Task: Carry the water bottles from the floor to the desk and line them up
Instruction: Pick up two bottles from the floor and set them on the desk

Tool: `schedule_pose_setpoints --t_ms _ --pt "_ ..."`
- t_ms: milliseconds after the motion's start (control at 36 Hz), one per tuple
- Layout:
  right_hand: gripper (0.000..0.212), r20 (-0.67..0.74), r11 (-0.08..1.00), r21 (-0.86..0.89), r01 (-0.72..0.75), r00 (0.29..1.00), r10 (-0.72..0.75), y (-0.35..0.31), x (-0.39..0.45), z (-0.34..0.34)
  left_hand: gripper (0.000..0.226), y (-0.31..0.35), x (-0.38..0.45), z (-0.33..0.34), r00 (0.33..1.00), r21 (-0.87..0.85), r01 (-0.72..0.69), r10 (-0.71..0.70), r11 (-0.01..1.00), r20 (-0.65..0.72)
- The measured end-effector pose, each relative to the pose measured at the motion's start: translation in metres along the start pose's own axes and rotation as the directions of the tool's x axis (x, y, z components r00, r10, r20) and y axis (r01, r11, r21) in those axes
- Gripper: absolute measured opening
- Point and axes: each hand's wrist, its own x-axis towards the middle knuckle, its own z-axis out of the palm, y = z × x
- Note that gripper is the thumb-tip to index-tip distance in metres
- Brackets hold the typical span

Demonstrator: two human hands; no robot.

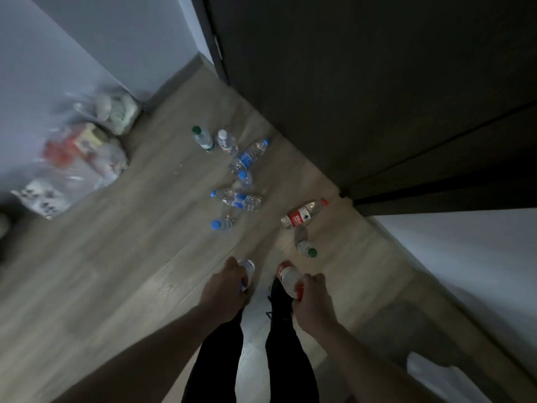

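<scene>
Left hand curled round a clear bottle, pale cap, blue on label, mostly hidden. Right hand grips a red-capped bottle with red label, neck pointing up-left. Both held low over the wood floor, above the person's dark legs. Further out, more clear bottles scattered on floor: green-capped bottle upright, blue-label bottle lying flat, red-label bottle lying flat. Plastic bags far left, blurred.
</scene>
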Motion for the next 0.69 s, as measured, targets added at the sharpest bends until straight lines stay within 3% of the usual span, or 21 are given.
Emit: schedule_pose_setpoints --t_ms 194,333,556,694 --pt "0.038 0.026 0.958 -0.142 0.249 0.968 -0.248 -0.067 -0.142 -0.105 0.014 0.039 -0.169 -0.090 0.983 -0.110 0.089 -0.105 0.990 -0.149" --pt "0.030 0.077 0.880 -0.245 0.408 0.912 -0.402 -0.108 -0.218 -0.150 0.013 0.052 -0.267 -0.132 0.935 -0.248 0.090 -0.167 0.965 -0.313" --pt "0.015 0.117 0.692 -0.410 0.595 0.786 -0.607 -0.165 -0.297 -0.152 0.024 0.028 -0.382 -0.149 0.768 -0.499 0.063 -0.361 0.865 -0.529" --pt "0.011 0.204 0.576 -0.466 0.671 0.715 -0.668 -0.209 -0.347 -0.116 0.020 -0.005 -0.439 -0.157 0.693 -0.508 0.018 -0.377 0.861 -0.615"
